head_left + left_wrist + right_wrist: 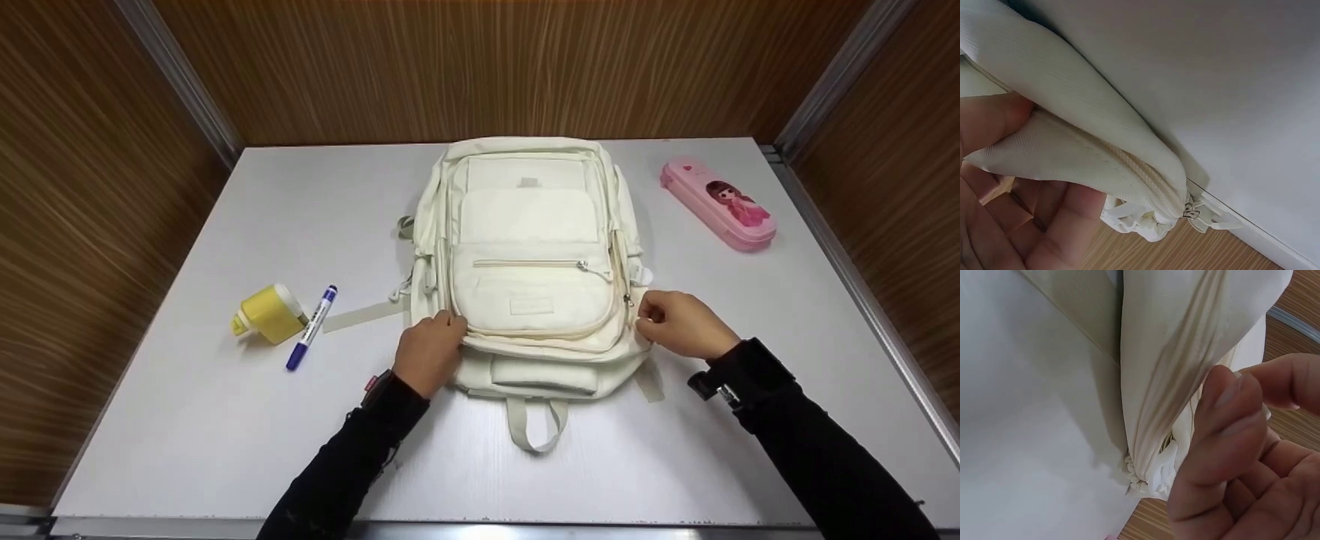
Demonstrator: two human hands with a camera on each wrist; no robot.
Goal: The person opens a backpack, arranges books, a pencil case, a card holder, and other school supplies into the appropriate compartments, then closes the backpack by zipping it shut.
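A cream backpack (536, 217) lies on the table, front pocket up and its top handle (536, 446) toward me. My left hand (431, 351) pinches the fabric edge beside a zipper at the bag's lower left. In the left wrist view, the thumb lies over a fold of cream cloth (1055, 152), with the fingers beneath. At the bag's right side, my right hand (686, 324) has thumb and index finger together on a small pale zipper pull, mostly hidden by the fingertips. A metal zipper slider (628, 300) shows right by those fingers. Below it, the zipper seam is parted.
Left of the bag lie a yellow bottle (271, 315) with a white base and a blue-and-white marker (311, 328). A pink pencil case (718, 202) sits at the back right. Loose straps (364, 315) stretch out beside the bag. Wood-grain panels (495, 67) enclose the table.
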